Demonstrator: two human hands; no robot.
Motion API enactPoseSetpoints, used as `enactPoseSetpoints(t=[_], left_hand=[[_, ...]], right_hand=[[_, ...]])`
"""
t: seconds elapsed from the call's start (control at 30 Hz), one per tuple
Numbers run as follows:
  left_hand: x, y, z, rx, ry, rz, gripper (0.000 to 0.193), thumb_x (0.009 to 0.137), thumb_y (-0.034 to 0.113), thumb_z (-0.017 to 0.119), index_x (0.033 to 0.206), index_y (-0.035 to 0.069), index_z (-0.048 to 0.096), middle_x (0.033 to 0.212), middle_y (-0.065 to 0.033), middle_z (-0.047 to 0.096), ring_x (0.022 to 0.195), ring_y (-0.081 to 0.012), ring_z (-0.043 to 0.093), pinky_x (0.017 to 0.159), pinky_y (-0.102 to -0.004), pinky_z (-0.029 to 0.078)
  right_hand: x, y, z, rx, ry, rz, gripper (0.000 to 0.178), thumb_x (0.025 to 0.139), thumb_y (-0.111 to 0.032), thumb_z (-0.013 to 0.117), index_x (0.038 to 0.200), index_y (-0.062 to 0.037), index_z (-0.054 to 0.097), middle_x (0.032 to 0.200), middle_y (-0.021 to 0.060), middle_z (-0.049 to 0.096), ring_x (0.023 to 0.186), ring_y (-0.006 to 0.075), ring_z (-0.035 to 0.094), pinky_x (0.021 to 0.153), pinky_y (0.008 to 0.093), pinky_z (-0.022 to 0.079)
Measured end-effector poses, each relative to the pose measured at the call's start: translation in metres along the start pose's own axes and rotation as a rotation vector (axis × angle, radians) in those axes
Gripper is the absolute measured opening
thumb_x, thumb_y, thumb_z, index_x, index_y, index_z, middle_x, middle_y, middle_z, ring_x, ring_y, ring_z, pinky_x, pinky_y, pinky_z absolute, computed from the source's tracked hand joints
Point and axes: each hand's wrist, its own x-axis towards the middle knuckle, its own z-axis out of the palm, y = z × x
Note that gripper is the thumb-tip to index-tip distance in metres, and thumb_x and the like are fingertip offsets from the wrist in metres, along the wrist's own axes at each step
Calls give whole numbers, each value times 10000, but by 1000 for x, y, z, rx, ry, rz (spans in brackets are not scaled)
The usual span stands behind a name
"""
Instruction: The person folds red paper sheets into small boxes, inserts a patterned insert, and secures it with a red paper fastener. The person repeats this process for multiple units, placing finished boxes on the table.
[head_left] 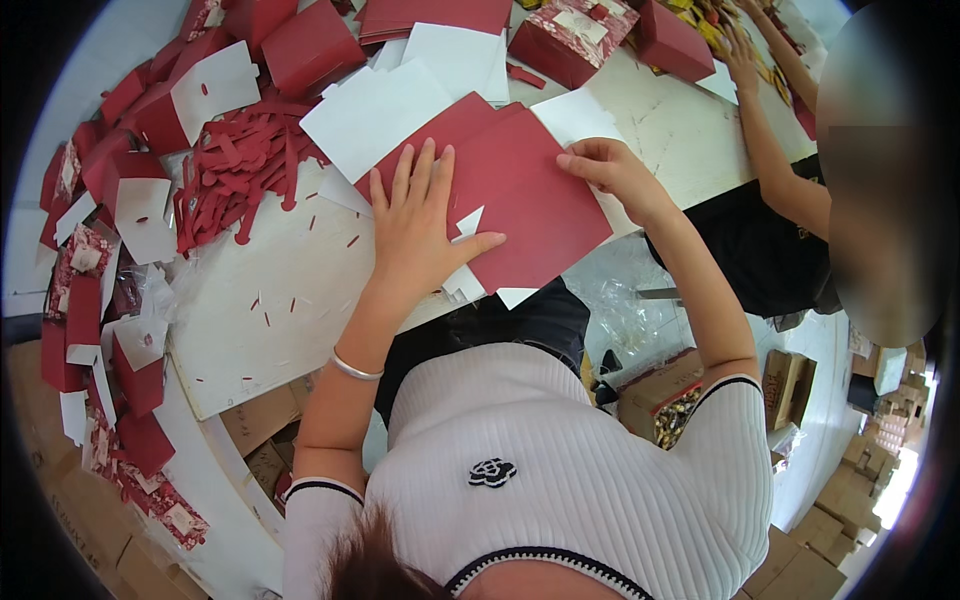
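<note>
A flat red cardboard box blank (545,205) lies at the table's front edge, with white flaps at its near left corner. My left hand (415,225) rests on its left part, palm down and fingers spread. At the upper right edge of the blank, my right hand (622,182) pinches the card between thumb and fingers. More red card shows beneath at the far left, though how the layers join is hard to tell. White-backed sheets (375,115) lie flat just beyond. A heap of red strips (240,165) sits to the left of my left hand.
Folded red boxes (310,50) crowd the table's left and far side. A patterned red box (575,38) stands at the back. Small red scraps dot the white tabletop (270,335). On the right, another person's hand (740,60) reaches among yellow packets. Cartons (665,395) stand below.
</note>
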Motion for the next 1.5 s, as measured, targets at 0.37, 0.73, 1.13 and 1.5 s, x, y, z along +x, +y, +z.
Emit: enactPoseSetpoints(t=[0.37, 0.73, 1.13, 1.5], left_hand=[[-5, 43, -70, -228, -9, 99, 1137, 535, 623, 677, 1332, -33, 201, 1307, -228, 320, 1206, -356, 330, 983, -577, 168], [-9, 12, -113, -1352, -43, -339, 430, 775, 206, 640, 1106, -36, 510, 996, -95, 593, 858, -155, 582, 765, -289, 467], [-15, 3, -141, -1570, -233, -646, 486, 817, 349, 569, 1154, 8, 484, 1034, -110, 589, 866, -165, 610, 728, -261, 500], [-9, -3, -128, -883, 66, 173, 1316, 433, 728, 665, 1388, 54, 59, 1401, -211, 177, 1308, -326, 175, 1042, -433, 147]], right_hand=[[-93, -60, 40, -16, -1, -426, 65, 832, -25, 538, 866, 24, 512, 719, 4, 520, 661, 37, 439, 570, 179, 372], [-48, -125, 14, -327, 258, -1028, 407, 750, -133, 662, 1108, -18, 507, 1036, 98, 571, 916, 154, 528, 779, 265, 405], [-73, -104, 43, -787, -251, -1391, 578, 587, -292, 703, 1126, -127, 576, 1358, 208, 290, 1272, 404, 227, 990, 501, 245], [-13, -92, 46, 529, 257, -1229, 532, 725, -404, 526, 1051, 12, 460, 956, 107, 500, 885, 172, 454, 827, 305, 343]])
